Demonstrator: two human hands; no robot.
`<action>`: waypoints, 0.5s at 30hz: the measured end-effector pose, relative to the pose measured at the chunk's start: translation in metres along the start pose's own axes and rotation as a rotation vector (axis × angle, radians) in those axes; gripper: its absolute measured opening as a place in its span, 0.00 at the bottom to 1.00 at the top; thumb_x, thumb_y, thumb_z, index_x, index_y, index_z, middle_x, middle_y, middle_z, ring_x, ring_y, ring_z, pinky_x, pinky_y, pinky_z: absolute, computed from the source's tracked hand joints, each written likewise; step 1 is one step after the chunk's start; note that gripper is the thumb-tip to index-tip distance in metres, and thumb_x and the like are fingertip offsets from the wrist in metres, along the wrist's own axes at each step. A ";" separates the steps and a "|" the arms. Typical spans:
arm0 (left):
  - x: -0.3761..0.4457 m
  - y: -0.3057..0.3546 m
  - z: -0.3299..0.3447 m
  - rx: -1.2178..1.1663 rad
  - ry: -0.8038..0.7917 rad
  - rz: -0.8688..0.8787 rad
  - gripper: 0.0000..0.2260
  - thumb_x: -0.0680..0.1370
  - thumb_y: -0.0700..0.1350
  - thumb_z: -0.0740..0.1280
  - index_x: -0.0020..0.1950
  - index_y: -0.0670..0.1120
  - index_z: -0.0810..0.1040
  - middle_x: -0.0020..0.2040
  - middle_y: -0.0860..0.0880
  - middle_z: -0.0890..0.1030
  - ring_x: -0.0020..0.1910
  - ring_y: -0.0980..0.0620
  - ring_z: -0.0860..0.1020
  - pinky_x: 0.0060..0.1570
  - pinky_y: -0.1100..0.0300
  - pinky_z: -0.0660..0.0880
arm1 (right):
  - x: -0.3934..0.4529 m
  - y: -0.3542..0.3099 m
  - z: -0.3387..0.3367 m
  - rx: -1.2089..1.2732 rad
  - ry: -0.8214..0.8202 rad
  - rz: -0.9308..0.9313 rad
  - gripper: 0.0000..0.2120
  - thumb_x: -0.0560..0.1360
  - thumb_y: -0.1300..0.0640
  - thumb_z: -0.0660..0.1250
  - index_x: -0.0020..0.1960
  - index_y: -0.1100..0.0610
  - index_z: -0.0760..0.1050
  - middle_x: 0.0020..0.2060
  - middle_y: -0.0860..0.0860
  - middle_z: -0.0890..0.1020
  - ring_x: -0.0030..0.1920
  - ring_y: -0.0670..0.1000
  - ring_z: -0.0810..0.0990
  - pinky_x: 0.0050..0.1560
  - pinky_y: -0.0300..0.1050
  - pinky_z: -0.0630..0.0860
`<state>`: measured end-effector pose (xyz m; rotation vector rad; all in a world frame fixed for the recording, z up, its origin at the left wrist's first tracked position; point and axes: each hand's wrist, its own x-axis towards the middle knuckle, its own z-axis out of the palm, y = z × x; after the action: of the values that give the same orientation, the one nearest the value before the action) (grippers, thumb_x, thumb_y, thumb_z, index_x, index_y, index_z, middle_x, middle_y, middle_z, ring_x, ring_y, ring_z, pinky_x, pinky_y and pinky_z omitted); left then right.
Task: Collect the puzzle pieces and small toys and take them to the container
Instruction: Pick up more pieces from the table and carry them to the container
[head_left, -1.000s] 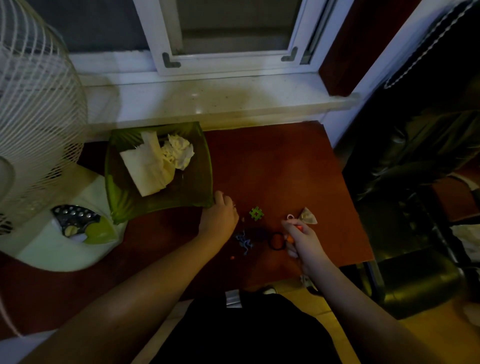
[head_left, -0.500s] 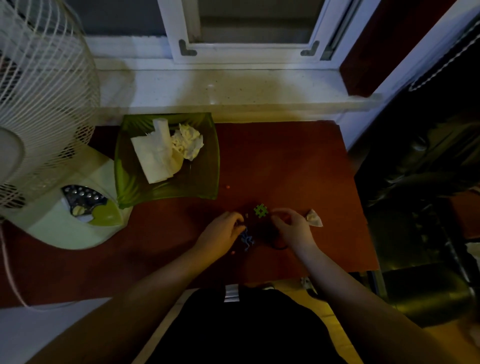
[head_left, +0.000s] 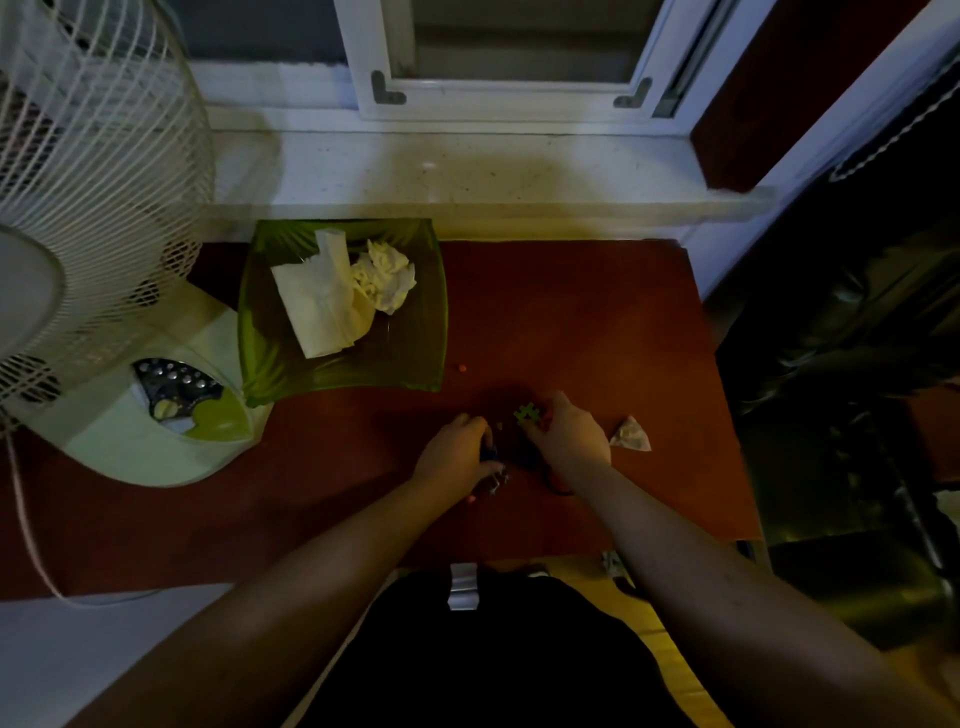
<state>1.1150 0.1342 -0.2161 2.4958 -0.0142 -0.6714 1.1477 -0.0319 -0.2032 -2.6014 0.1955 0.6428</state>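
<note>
Green puzzle piece (head_left: 525, 413) lies at the right hand's (head_left: 569, 435) fingertips, down-right of the green dish (head_left: 415, 364); pinch uncertain. Left hand (head_left: 457, 454) curls over blue toys (head_left: 491, 457).

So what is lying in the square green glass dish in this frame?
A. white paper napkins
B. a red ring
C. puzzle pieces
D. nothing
A: the square green glass dish holds a folded white paper napkin and a crumpled one; the green puzzle piece is on the red table by the right hand.
</note>
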 end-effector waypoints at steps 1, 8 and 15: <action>0.000 -0.001 -0.001 -0.010 0.019 -0.009 0.11 0.75 0.50 0.71 0.50 0.48 0.73 0.55 0.48 0.73 0.50 0.50 0.74 0.45 0.54 0.74 | 0.000 -0.001 0.000 -0.007 -0.003 0.003 0.21 0.76 0.47 0.66 0.66 0.51 0.66 0.54 0.54 0.80 0.49 0.55 0.82 0.39 0.48 0.75; -0.003 -0.011 -0.004 -0.141 0.081 -0.021 0.13 0.76 0.52 0.69 0.56 0.48 0.73 0.57 0.48 0.75 0.53 0.49 0.75 0.50 0.53 0.76 | 0.007 -0.005 -0.001 -0.020 -0.043 0.060 0.21 0.73 0.44 0.70 0.59 0.53 0.68 0.51 0.53 0.79 0.47 0.55 0.81 0.40 0.51 0.77; -0.008 -0.012 0.000 -0.081 -0.011 -0.022 0.23 0.70 0.54 0.75 0.60 0.48 0.72 0.58 0.48 0.72 0.54 0.48 0.75 0.47 0.55 0.74 | 0.010 -0.003 -0.005 0.065 -0.061 0.016 0.16 0.72 0.47 0.72 0.55 0.52 0.72 0.44 0.49 0.78 0.38 0.48 0.78 0.30 0.43 0.73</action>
<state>1.1059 0.1453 -0.2185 2.4175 0.0353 -0.6813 1.1590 -0.0316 -0.2028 -2.5164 0.2151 0.7089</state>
